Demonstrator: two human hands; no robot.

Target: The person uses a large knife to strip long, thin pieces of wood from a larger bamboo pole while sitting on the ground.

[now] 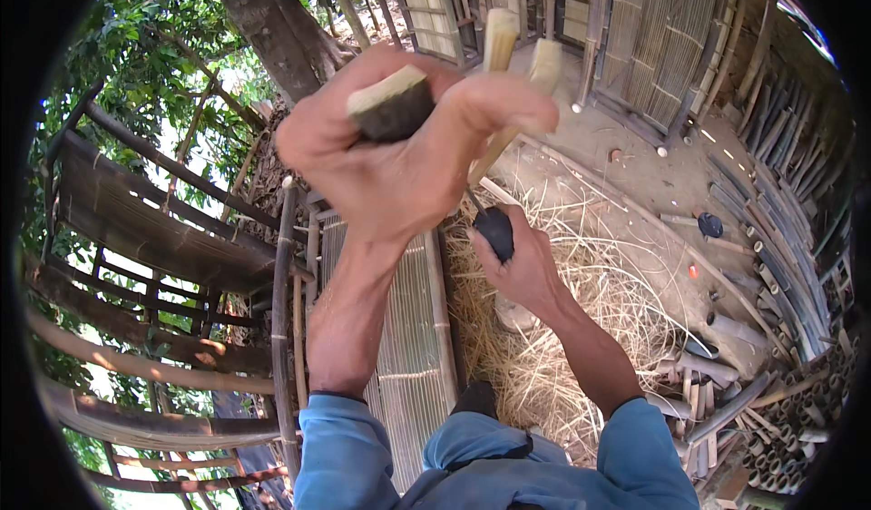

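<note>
Left hand [399, 156] grips a dark wooden block [392, 106] above the split bamboo [517, 74]; right hand [513, 260] grips the knife handle [495, 230]. Best to hit straight down.

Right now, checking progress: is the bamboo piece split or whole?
Split at its top: two pale halves stand apart above the left hand. The right hand grips a dark handle below.

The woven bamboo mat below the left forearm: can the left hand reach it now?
Probably not at once: the left hand is raised high and grips a bamboo piece. The woven bamboo mat itself lies uncovered below.
</note>
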